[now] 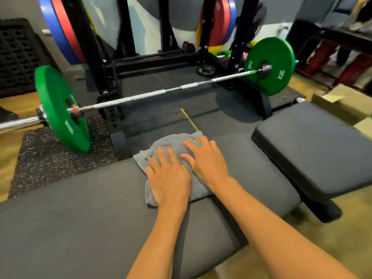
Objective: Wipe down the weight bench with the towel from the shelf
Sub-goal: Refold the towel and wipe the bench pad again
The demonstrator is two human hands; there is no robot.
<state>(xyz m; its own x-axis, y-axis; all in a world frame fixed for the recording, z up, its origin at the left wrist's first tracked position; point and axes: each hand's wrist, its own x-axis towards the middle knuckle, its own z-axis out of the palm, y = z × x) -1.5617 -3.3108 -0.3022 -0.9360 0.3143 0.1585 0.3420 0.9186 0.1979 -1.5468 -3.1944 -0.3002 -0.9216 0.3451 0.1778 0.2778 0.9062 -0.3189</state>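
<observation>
Now wiping | left hand (169, 180), right hand (207, 160): grip flat, open, pressing towel (161, 142) | worktop (80, 208): keep pressure even, overlap strokes

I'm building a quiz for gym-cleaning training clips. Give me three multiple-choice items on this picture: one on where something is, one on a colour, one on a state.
1. Where does the towel lie?
A. On the long pad of the bench
B. On the floor mat
C. Over the barbell

2. What colour are the two plates on the barbell?
A. Red
B. Green
C. Black

3. How are the hands placed on the towel?
A. One hand lifts it by a corner
B. Both press flat on it, side by side
C. Neither touches it

Answers:
1. A: the grey towel is spread on the bench, on its long pad, near the far edge.
2. B: both plates on the barbell, the left plate and the right plate, are green.
3. B: the left hand and right hand lie palm down on the cloth, fingers spread.
</observation>
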